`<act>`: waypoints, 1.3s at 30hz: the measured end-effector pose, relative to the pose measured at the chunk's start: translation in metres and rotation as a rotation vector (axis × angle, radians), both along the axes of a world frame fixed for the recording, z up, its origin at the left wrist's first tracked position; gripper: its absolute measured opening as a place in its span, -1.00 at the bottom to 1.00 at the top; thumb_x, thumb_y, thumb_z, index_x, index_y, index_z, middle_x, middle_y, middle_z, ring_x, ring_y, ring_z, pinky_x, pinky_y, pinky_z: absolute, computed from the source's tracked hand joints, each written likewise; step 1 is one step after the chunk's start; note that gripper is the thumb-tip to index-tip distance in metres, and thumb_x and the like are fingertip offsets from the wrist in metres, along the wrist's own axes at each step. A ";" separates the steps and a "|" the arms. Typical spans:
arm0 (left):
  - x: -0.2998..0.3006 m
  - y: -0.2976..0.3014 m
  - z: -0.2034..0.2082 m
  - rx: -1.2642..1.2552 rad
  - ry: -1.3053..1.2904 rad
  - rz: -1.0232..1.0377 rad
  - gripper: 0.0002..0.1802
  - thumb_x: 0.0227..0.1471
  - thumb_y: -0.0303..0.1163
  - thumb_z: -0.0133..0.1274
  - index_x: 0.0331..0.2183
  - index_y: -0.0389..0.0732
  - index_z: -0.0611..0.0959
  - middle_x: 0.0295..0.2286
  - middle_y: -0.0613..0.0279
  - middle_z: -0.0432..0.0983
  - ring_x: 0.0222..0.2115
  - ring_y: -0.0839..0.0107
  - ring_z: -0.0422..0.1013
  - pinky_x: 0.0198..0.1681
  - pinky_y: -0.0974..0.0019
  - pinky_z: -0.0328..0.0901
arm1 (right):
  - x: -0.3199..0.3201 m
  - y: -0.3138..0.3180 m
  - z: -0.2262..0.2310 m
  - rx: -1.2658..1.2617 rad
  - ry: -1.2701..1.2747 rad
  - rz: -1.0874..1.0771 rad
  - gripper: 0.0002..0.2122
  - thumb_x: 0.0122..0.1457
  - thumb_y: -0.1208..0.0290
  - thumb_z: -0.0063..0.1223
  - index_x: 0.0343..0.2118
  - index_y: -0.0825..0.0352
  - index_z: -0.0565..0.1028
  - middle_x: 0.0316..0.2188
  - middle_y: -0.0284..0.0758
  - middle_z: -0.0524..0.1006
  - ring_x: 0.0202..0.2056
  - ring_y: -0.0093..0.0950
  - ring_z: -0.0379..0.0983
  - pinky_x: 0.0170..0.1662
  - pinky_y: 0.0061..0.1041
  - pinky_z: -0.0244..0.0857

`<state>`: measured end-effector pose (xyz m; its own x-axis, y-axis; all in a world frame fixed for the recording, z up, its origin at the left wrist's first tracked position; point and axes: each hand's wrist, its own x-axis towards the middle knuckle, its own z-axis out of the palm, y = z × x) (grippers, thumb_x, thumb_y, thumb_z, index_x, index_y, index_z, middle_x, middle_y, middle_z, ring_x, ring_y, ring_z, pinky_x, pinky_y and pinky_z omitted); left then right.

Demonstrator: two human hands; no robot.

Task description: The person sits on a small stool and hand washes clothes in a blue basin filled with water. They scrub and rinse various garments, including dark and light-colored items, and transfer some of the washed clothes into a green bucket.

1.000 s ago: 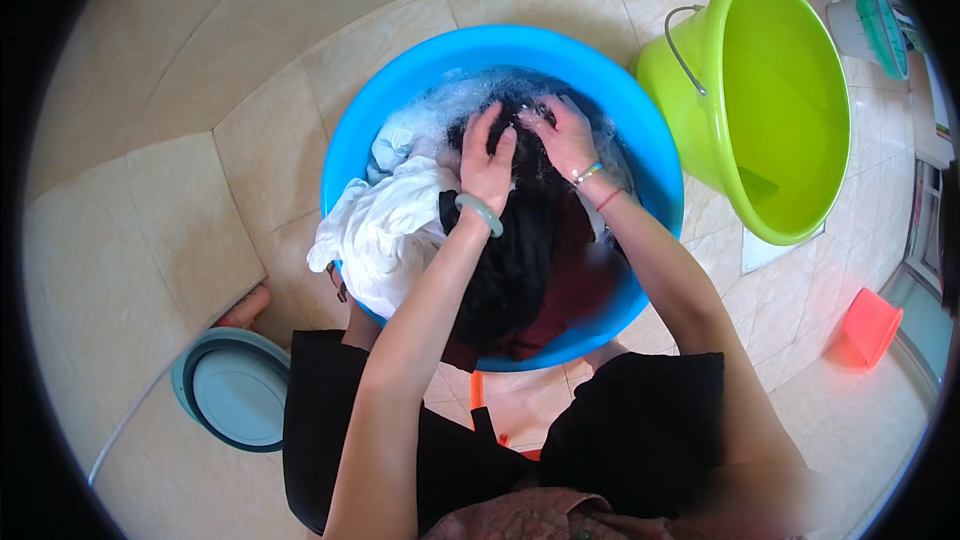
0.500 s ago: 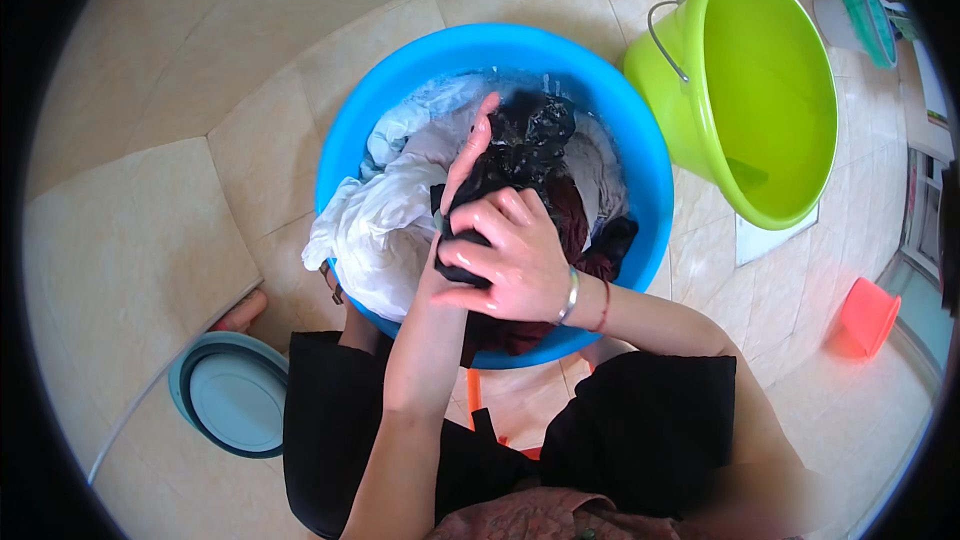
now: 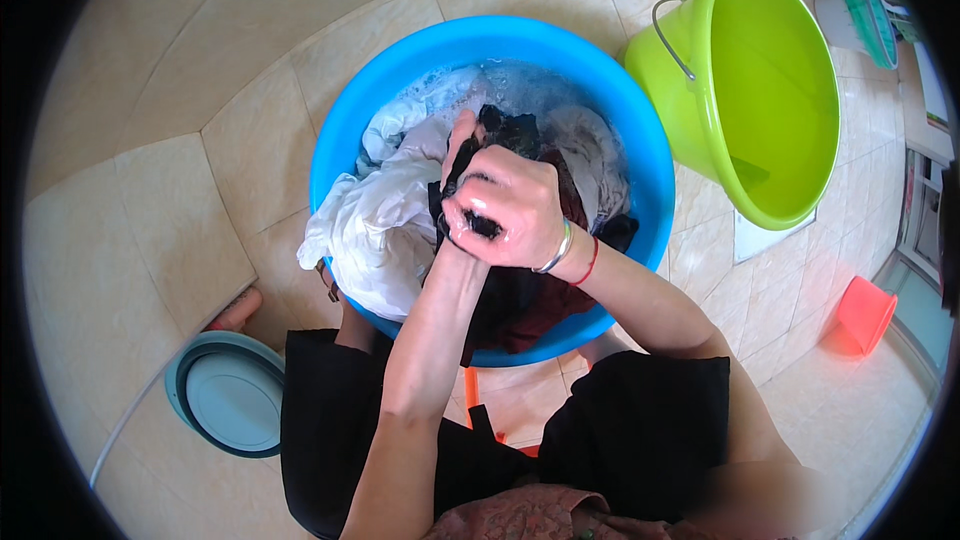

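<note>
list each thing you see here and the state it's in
Blue tub, laden
Water, foamy, in the blue tub
Black cloth, wet, bunched
Right grip, closed around the black cloth
Left grip, mostly hidden, closure unclear
White cloth, bunched, hanging over the tub's left rim
Green bucket, open-topped, handle down at one side
Teal basin, on the floor
Red container, contents unclear

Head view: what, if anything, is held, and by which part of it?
The right hand grips black cloth by a bunched fold. The left hand is mostly hidden; its grip cannot be told.
</note>
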<state>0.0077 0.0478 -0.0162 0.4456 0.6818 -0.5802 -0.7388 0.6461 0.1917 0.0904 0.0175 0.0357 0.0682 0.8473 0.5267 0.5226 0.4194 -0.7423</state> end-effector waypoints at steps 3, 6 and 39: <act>-0.006 -0.008 -0.019 0.122 0.036 0.034 -0.80 0.23 -0.18 -0.03 -0.39 -0.04 0.53 -0.56 0.44 0.34 -0.54 0.62 0.32 -0.46 0.44 0.24 | 0.002 0.004 -0.008 -0.045 0.059 -0.036 -0.86 -0.21 0.51 0.23 -0.65 0.25 0.44 -0.56 -0.36 0.43 -0.56 -0.37 0.45 -0.55 -0.44 0.33; -0.006 -0.013 -0.022 0.102 0.183 0.098 -0.79 0.23 -0.23 -0.06 -0.41 -0.07 0.53 -0.55 0.42 0.35 -0.52 0.57 0.33 -0.45 0.41 0.26 | 0.006 0.012 -0.015 -0.070 0.073 -0.072 -0.88 -0.17 0.51 0.21 -0.64 0.25 0.45 -0.58 -0.32 0.46 -0.56 -0.31 0.46 -0.53 -0.42 0.35; -0.003 0.033 -0.009 -0.058 -0.076 -0.284 -0.52 0.18 -0.06 -0.01 -0.03 -0.22 0.55 -0.15 0.15 0.57 -0.18 0.26 0.50 -0.06 0.19 0.40 | 0.010 -0.030 0.007 -0.346 -0.052 0.186 -0.79 -0.15 0.50 0.24 -0.39 0.10 0.55 -0.30 -0.36 0.41 -0.32 -0.39 0.45 -0.36 -0.46 0.40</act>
